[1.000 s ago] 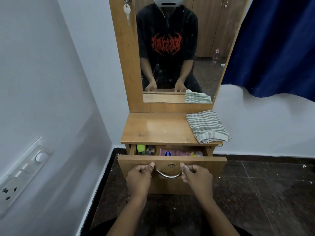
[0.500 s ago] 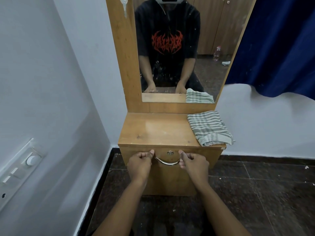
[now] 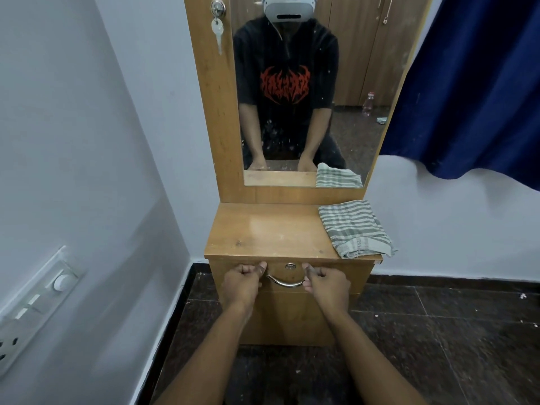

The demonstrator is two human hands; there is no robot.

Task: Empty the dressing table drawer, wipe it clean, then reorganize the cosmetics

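Note:
The wooden dressing table's drawer (image 3: 336, 268) sits flush with the cabinet front, fully pushed in, so its cosmetics are hidden. A curved metal handle (image 3: 285, 282) spans the drawer front below a small round lock (image 3: 290, 266). My left hand (image 3: 242, 283) is curled around the handle's left end and my right hand (image 3: 325, 283) around its right end. A folded green-and-white striped cloth (image 3: 352, 228) lies on the right side of the table top (image 3: 263, 232), its corner hanging over the front edge.
A tall mirror (image 3: 295, 92) rises behind the top, with a key (image 3: 217, 29) in a lock on its frame. A white wall with a switch panel (image 3: 38, 302) is close on the left. A blue curtain (image 3: 473, 83) hangs at the upper right. Dark tiled floor (image 3: 438, 331) surrounds the cabinet.
One second ago the drawer was pulled out with cosmetics visible inside. Both hands pushed it in, and it has stayed closed since; the view has tilted slightly.

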